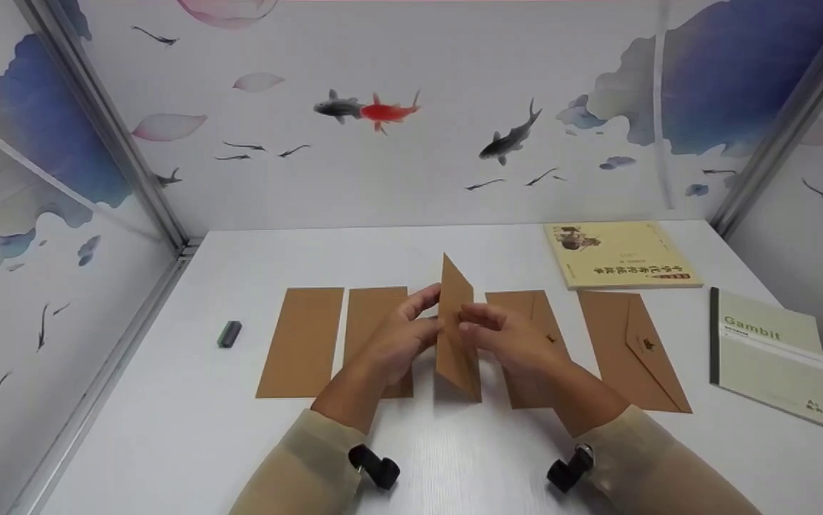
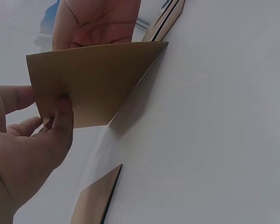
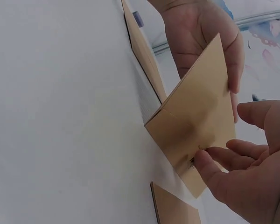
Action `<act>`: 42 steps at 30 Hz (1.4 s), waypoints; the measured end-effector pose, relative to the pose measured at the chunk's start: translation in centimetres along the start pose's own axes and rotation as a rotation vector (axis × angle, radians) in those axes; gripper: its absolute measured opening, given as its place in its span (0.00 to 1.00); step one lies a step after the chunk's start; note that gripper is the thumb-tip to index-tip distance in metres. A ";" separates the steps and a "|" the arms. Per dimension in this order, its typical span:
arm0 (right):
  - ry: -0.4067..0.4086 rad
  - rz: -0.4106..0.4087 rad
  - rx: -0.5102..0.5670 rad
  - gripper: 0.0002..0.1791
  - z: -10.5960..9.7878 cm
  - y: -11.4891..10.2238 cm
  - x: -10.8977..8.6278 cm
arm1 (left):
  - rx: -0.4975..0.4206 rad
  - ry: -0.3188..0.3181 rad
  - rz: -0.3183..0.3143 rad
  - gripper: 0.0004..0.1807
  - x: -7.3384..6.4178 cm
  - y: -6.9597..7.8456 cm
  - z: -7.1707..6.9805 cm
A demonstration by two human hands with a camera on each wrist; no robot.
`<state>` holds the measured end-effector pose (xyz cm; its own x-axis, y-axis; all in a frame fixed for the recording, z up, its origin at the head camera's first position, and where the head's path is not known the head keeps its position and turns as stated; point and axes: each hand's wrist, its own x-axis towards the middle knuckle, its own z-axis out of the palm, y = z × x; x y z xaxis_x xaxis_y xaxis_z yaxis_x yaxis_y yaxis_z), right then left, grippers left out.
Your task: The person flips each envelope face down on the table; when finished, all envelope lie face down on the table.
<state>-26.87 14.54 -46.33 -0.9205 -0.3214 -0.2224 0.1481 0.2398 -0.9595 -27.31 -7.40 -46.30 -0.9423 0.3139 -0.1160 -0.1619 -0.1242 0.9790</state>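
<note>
Upright above the table, a brown kraft envelope is held edge-on between the two hands. My left hand pinches it from the left; in the left wrist view the thumb presses its plain face and the fingers reach behind its edge. My right hand is on the other face, where the right wrist view shows the thumb and bent fingertips close together by a small dark emblem. On the table lie two plain-side-up envelopes to the left and two flap-side-up envelopes to the right.
A small dark eraser-like block lies at the far left. A yellow book sits at the back right, and a pale green Gambit notebook near the right edge. White panels printed with fish wall the table in.
</note>
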 end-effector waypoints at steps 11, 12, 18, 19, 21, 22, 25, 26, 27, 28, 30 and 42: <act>-0.029 -0.140 0.118 0.35 0.6 -0.8 -0.1 | 0.113 -0.105 0.022 0.36 -0.8 0.1 0.5; -0.026 -0.142 0.120 0.35 0.7 -0.8 -0.2 | 0.139 -0.112 0.014 0.36 -0.8 -0.1 0.5; -0.007 -0.102 0.175 0.33 0.5 -0.9 -0.3 | 0.207 -0.121 -0.071 0.37 -0.3 -1.1 0.2; -0.005 -0.099 0.187 0.33 0.4 -1.0 -0.4 | 0.212 -0.115 -0.083 0.37 -0.3 -1.2 0.2; 0.004 -0.089 0.213 0.31 0.3 -1.0 -0.4 | 0.223 -0.099 -0.090 0.37 -0.2 -1.3 0.1; 0.007 -0.085 0.223 0.30 0.3 -1.0 -0.4 | 0.233 -0.088 -0.092 0.37 -0.2 -1.3 0.1; 0.015 -0.088 0.216 0.30 0.1 -1.0 -0.3 | 0.273 -0.045 -0.087 0.36 -0.1 -1.3 0.1; 0.021 -0.081 0.211 0.29 0.1 -1.0 -0.3 | 0.293 -0.029 -0.086 0.35 -0.1 -1.3 0.1; 0.023 -0.080 0.202 0.30 -0.1 -0.9 -0.2 | 0.311 -0.016 -0.087 0.35 0.0 -1.3 0.1; 0.029 -0.074 0.197 0.30 -0.2 -0.9 -0.2 | 0.331 0.001 -0.091 0.34 0.0 -1.3 0.1; 0.044 -0.066 0.193 0.30 -0.5 -0.8 0.0 | 0.356 0.031 -0.102 0.32 0.0 -1.4 0.1; 0.185 0.078 0.010 0.29 -1.8 1.1 1.4 | 0.384 0.118 -0.103 0.31 0.1 -1.3 -0.1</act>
<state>-28.68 15.95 -47.41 -0.9567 -0.1281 -0.2613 0.2243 0.2477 -0.9425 -27.20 -7.29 -47.56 -0.9576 0.1940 -0.2129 -0.1567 0.2692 0.9502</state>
